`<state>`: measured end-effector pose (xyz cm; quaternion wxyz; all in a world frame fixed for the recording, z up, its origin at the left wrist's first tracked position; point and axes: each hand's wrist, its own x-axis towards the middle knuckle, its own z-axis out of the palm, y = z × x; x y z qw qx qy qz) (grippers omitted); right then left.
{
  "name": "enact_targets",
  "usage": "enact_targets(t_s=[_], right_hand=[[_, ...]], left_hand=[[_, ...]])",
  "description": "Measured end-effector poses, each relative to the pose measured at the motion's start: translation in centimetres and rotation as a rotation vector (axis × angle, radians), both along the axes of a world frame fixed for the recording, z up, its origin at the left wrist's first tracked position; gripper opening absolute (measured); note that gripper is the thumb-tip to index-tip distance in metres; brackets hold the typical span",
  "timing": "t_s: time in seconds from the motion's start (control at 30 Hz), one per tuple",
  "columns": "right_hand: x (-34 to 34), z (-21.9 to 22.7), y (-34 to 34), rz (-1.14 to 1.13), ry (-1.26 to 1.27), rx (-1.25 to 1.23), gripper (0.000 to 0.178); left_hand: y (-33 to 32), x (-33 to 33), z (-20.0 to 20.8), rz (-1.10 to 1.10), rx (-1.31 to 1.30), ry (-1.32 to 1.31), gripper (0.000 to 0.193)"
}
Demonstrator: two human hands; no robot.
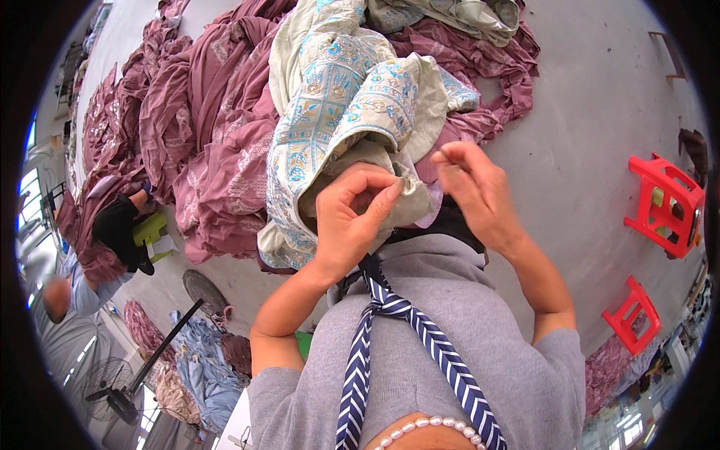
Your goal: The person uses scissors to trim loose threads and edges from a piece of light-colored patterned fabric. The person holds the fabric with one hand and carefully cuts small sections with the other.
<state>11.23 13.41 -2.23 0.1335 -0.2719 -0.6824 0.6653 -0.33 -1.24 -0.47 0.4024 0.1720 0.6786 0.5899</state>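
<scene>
A pale cream cloth with blue and gold embroidery (pixel 307 124) lies bunched in front of me, draped over a heap of mauve cloth. My left hand (pixel 352 214) is closed, thumb and forefinger pinched at a cream fold of it. To the right, my right hand (pixel 478 191) hovers just off the cloth with thumb and forefinger brought together. Whatever sits between those fingertips, if anything, is too small to make out. A striped navy and white strap (pixel 391 304) hangs knotted over my grey top.
Mauve printed cloth (pixel 217 97) is piled high to the left and beyond. Two red plastic stools (pixel 637 315) stand on the grey floor at right. At far left another person (pixel 86 289) sits by the pile. A fan (pixel 116 397) and blue cloth (pixel 206 367) are lower left.
</scene>
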Motion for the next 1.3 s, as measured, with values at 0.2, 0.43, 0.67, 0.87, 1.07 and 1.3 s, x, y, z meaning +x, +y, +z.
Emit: enact_targets(t_s=[0.2,0.43,0.67,0.87,1.07,1.3], right_hand=[[1.8,3.6,0.5,0.276,-0.177,-0.751,0.046],[2.4,2.0,0.1,0.319,-0.216,-0.892,0.042],[2.3,1.6,0.0,0.319,-0.222,-0.866,0.042],[2.3,1.6,-0.2,0.335,-0.204,-0.837,0.042],[2.4,1.4,-0.2,0.318,-0.214,-0.833,0.042],[2.3,1.4,-0.2,0.325,-0.190,-0.831,0.043]], left_hand=[[0.4,0.2,-0.8,0.000,-0.005,0.241,0.008],[0.7,0.2,-0.7,-0.004,0.016,0.329,0.007],[0.7,0.3,-0.8,-0.004,0.024,0.389,0.006],[0.8,0.2,-0.6,-0.003,0.023,0.395,0.006],[0.8,0.3,-0.4,-0.002,0.015,0.414,0.006],[0.8,0.3,-0.4,0.002,0.021,0.406,0.006]])
